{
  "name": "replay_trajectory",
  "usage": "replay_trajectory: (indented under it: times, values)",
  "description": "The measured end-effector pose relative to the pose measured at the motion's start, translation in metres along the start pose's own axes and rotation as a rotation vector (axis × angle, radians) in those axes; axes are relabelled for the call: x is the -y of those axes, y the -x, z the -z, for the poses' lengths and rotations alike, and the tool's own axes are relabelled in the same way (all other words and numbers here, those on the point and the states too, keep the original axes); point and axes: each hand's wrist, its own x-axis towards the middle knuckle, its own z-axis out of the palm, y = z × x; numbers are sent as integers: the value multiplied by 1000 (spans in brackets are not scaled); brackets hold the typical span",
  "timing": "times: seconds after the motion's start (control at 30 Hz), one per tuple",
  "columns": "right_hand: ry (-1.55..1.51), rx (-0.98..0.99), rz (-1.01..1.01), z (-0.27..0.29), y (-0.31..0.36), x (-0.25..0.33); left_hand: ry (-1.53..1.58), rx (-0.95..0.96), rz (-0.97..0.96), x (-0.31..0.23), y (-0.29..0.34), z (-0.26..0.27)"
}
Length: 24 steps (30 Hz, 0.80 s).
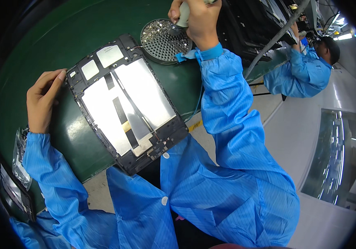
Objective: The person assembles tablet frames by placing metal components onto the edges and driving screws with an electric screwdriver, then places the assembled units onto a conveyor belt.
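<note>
Tablet (pixel 97 110): back cover absent, battery cells (pixel 157 97) facing up; lies aslant on the green worktop (pixel 84 151), near end overhanging the edge toward the lap, probably for easy reach.
Left hand (pixel 43 99): fingertips at the tablet's far-left corner, apparently to steady it; whether the grip pinches the frame or merely touches cannot be told.
Right hand (pixel 202 23): grip closed round a pale electric screwdriver (pixel 183 16), nose angled down at the loose screws (pixel 157 30); bit contact not discernible.
Screw tray (pixel 163 54): round, perforated, just beyond the tablet's far-right side; position seems chosen for a short reach, holes presumably for standing screws upright.
Wrist strap (pixel 212 52): blue, on the right wrist, likely against static.
Plastic bag (pixel 20 153): clear, at the left, seemingly kept out of the working area.
</note>
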Motion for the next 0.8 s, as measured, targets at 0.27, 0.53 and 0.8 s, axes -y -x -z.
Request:
replay_trajectory:
  times: [0.27, 0.53, 0.8]
  values:
    - [-248, 173, -66, -70, -12, 26, 12, -6, -149, 4, 4, 1]
    - [-358, 536, -138, -155, -14, 8, 9, 28, -198, -5, -5, -13]
    - [-330, 566, -125, -167, -11, -14, 72, 0, -101, -6, -4, -15]
